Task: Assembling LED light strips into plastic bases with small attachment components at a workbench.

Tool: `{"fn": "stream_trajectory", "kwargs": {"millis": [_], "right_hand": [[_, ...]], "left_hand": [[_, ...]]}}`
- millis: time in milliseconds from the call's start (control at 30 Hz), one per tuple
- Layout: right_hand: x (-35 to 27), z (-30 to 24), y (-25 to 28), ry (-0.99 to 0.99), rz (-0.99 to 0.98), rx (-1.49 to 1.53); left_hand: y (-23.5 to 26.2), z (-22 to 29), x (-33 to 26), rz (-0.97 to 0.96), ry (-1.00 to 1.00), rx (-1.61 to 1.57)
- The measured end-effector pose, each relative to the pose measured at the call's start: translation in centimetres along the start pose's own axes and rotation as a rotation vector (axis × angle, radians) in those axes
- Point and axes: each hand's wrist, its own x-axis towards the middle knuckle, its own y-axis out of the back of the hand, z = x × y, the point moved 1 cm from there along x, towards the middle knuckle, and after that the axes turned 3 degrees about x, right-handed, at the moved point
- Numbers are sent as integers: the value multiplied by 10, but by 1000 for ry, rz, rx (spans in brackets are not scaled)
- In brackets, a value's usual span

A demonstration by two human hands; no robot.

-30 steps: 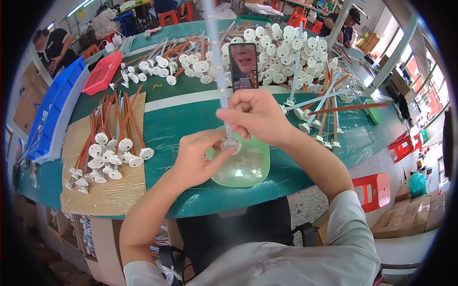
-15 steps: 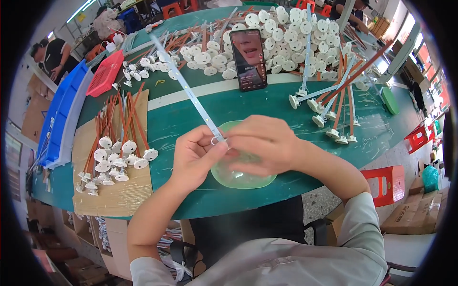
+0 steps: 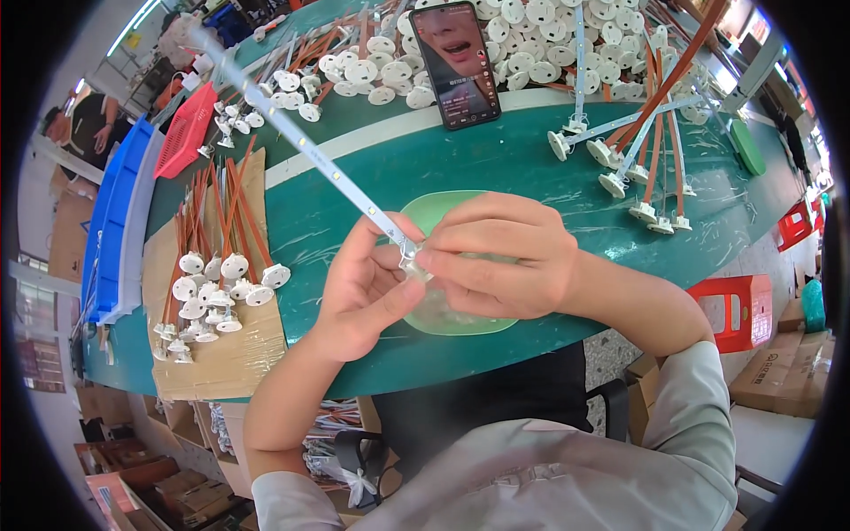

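A long pale LED strip (image 3: pixel 329 170) slants up and to the left from my hands, its far end blurred. At its lower end a small white fitting (image 3: pixel 413 264) with thin wires sits between my fingertips, partly hidden. My left hand (image 3: pixel 365 296) pinches the fitting between thumb and fingers. My right hand (image 3: pixel 506 257) presses thumb and fingertips together against the fitting's right side; whether they hold a separate small part is hidden. Directly below both hands stands a light green bowl (image 3: pixel 465 326), with its contents mostly covered by my hands.
Strips with round white ends lie on cardboard (image 3: pixel 226 358) at left, beside a blue tray (image 3: pixel 119 212) and red basket (image 3: pixel 188 133). A phone (image 3: pixel 456 66) leans against a heap of white discs (image 3: pixel 536 66). More strips (image 3: pixel 651 177) lie at right. A person (image 3: pixel 93 124) is far left.
My view has shifted slightly, and the strip now leans further left. The white fitting shows between my fingertips, where my left hand earlier pinched the strip's end. My right fingers have closed in on it.
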Motion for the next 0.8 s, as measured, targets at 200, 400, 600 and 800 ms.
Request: {"fn": "stream_trajectory", "kwargs": {"millis": [200,400,600,800], "right_hand": [[-4,-1,-6,-195,-17,83],[-1,9,1,-298,-44,281],[2,2,-1,-236,-13,164],[5,4,3,-265,86,-97]], "left_hand": [[-1,-3,2,42,-16,-61],[-3,3,9,-53,-4,-161],[-2,-7,7,-16,-103,-105],[-7,2,11,318,-93,83]]}}
